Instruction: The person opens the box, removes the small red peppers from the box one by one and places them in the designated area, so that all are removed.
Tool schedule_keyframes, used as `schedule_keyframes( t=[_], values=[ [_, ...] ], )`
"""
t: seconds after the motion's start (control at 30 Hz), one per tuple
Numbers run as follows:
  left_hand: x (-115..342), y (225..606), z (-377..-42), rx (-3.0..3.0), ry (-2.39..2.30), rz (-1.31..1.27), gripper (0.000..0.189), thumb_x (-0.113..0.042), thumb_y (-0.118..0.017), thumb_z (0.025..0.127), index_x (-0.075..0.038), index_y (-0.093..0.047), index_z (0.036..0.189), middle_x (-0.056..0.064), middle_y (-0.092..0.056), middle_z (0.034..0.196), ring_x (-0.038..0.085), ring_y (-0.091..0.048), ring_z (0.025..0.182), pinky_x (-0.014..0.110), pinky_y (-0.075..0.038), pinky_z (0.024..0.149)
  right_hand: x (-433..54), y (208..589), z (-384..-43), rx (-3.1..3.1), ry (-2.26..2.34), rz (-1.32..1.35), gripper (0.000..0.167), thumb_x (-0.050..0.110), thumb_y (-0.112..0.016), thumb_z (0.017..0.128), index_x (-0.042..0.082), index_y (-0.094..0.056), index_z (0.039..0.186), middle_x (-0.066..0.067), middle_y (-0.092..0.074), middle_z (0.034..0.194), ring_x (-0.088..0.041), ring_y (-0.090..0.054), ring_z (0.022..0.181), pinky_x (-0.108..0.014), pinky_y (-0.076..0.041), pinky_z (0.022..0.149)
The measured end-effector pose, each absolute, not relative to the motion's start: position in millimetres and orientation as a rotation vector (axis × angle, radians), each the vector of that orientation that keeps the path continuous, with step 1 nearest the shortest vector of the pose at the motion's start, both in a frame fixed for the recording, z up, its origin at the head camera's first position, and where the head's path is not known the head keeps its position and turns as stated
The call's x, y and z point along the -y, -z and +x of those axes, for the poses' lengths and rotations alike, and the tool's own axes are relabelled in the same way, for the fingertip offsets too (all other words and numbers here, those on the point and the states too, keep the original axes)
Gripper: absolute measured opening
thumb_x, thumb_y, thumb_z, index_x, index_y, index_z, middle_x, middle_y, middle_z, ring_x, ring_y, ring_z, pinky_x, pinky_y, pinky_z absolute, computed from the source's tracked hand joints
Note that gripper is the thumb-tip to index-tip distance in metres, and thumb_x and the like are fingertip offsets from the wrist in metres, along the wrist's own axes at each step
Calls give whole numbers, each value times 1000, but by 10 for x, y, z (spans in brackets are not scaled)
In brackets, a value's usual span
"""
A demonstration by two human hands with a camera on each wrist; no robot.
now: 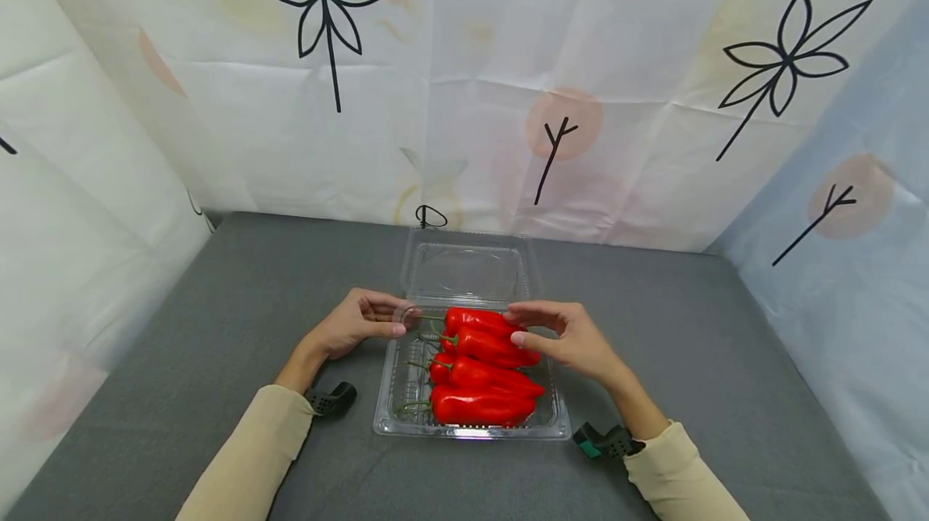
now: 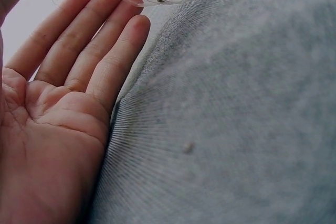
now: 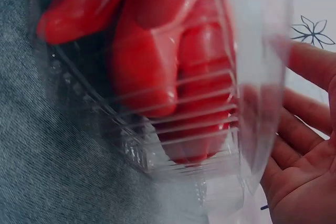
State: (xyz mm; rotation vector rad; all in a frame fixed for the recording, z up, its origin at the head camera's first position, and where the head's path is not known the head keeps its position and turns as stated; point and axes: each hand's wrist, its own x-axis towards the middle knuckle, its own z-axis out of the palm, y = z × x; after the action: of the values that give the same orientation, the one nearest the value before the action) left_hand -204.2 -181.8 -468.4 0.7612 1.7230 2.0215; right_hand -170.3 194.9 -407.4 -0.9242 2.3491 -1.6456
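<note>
As left hand and right hand, fingers unclamped, seemingly steady the box of peppers, the lid probably needs lifting.

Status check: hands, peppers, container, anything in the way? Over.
Left hand at the clear container's back-left corner; right hand by its back-right side. Red peppers inside, stems left. Lid open behind; no obstruction visible.

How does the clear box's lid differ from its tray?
The lid is open at the far side; the tray sits nearer the head camera.
The tray holds red peppers; the lid shows none inside.
Both are see-through plastic.
</note>
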Motion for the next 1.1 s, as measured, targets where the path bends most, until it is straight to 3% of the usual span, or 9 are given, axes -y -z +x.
schedule_keyframes(
  t=[0.43,0.8,1.1],
  values=[
    [1812,4658,-2031,-1751,-2019,739,51,-2,-79,87,21,-57,127,23,-69,121,25,-70,110,36,-57,91,-1864,4035,-1628,-2362,1598,-952,42,6,-79,88,0,-67,128,-8,-74,116,-26,-69,108,-49,-53,96],
    [1808,4670,-2032,-1749,-2016,760,49,-1,-78,88,20,-57,127,24,-68,123,27,-69,113,36,-56,93,-1797,4093,-1609,-2421,1506,-1102,39,7,-83,85,3,-72,122,-4,-75,108,-20,-71,95,-50,-58,87],
    [1815,4677,-2040,-1735,-2025,772,47,1,-76,88,21,-57,127,23,-69,123,28,-69,114,36,-56,92,-1789,4090,-1606,-2437,1438,-1144,41,8,-84,84,2,-71,123,-9,-74,111,-21,-72,96,-46,-59,86]
  ],
)
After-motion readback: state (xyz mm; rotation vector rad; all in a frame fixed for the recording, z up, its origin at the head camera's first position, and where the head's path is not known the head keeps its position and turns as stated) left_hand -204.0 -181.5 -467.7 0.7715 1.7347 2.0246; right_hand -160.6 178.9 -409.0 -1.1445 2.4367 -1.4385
